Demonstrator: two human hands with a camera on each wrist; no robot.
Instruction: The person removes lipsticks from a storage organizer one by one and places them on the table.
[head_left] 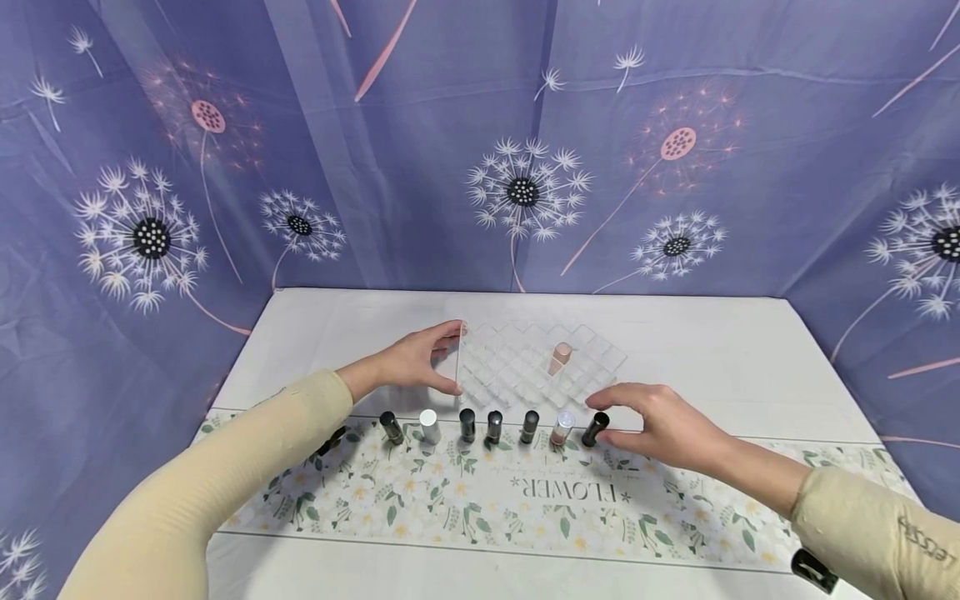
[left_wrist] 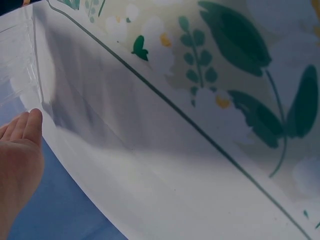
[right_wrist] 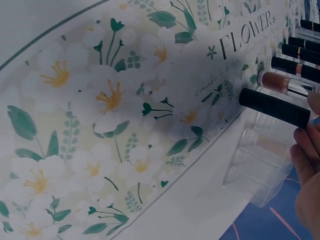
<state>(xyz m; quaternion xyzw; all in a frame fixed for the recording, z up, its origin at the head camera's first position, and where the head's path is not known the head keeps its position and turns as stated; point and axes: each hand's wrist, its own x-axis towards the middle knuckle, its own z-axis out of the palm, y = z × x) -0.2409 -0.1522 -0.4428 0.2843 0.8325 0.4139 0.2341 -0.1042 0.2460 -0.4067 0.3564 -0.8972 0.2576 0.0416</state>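
Observation:
A clear plastic organizer [head_left: 495, 358] with diamond-shaped compartments lies on the white table. One pinkish lipstick tube [head_left: 560, 358] stands inside it, right of the middle. My left hand [head_left: 416, 360] spans the organizer's left end, thumb at the near corner and fingers at the far one. In the left wrist view its fingers [left_wrist: 31, 127] look straight beside the clear wall [left_wrist: 32, 60]. My right hand [head_left: 671, 425] has thumb and forefinger on either side of a black lipstick tube [head_left: 596, 429], the rightmost of a row. A gap shows between forefinger and tube in the head view.
Left of that black tube stand a clear-capped tube [head_left: 562, 428], several more black tubes [head_left: 529, 427] and a white one [head_left: 430, 426]. They stand on a floral runner [head_left: 465, 500] printed FLOWER. A purple dandelion curtain [head_left: 420, 167] encloses the back and sides.

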